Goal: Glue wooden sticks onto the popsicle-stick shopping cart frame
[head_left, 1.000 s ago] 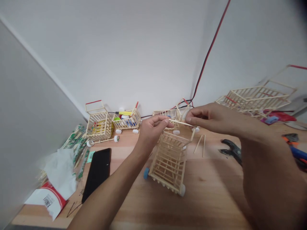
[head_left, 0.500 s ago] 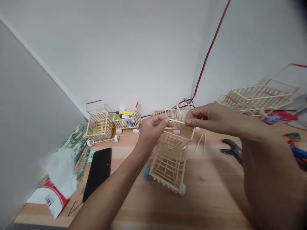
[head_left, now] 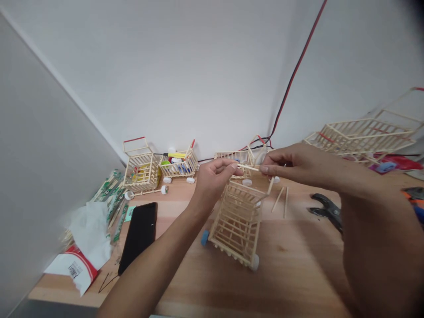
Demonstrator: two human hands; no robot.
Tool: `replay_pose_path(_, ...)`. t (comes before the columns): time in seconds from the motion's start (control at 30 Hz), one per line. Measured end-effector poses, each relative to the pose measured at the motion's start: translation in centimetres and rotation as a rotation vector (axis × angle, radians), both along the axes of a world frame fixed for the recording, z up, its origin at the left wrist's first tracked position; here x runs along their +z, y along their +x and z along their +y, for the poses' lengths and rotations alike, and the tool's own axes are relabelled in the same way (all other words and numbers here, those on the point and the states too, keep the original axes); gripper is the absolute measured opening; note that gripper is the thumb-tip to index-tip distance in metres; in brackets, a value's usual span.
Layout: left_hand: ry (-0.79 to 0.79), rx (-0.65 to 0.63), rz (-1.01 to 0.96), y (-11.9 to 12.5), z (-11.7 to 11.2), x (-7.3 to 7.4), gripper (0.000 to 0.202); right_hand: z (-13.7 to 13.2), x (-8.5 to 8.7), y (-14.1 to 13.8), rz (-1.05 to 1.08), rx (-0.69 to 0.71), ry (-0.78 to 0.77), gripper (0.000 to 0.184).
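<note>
A thin wooden stick (head_left: 248, 167) spans the gap between my hands, above the handle end of a miniature stick shopping cart (head_left: 236, 225). My left hand (head_left: 217, 176) is closed, pinching the stick's left end between thumb and fingers. At its other end, my right hand (head_left: 281, 162) grips it between thumb and forefinger. The cart stands tilted on the table, with a blue wheel (head_left: 205, 237) and a white wheel (head_left: 255, 262) showing at its near end. Whether the stick touches the cart's uprights I cannot tell.
Along the wall stand other small carts, one (head_left: 141, 172) with a red handle and one (head_left: 179, 165) holding bottle caps. A black phone (head_left: 138, 234), tissue (head_left: 91, 229) and wrapped chopsticks (head_left: 114, 198) lie left. Two loose sticks (head_left: 282, 201) and pliers (head_left: 326, 210) lie right.
The whole view has shifted slightly, so things appear a little further right. Both hands keep their hold on the stick, and the cart stays in place.
</note>
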State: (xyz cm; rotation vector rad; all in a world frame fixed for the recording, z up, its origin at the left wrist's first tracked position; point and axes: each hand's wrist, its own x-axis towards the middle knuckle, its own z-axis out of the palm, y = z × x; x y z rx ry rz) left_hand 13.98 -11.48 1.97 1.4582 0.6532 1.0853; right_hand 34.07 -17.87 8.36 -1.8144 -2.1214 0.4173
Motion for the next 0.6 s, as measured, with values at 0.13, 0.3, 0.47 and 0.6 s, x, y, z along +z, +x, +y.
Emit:
replay_pose_path(0.13,-0.009,0.007,-0.005,-0.03,0.04,-0.02,0.015,-0.01,0.11,-0.04,-0.011,-0.009,-0.013,0.044)
replay_pose_path(0.3,-0.002,0.001,-0.017,-0.05,0.02,-0.05,0.014,0.01,0.17,-0.17,-0.015,0.008,-0.013,0.046)
replay_pose_path(0.47,-0.007,0.003,-0.015,-0.07,-0.07,0.1,0.015,-0.01,0.1,-0.07,-0.01,0.014,-0.011,0.049)
replay_pose_path(0.6,0.005,0.01,0.001,-0.16,-0.06,0.15,0.014,-0.19,0.05,-0.04,-0.008,-0.013,-0.006,0.049)
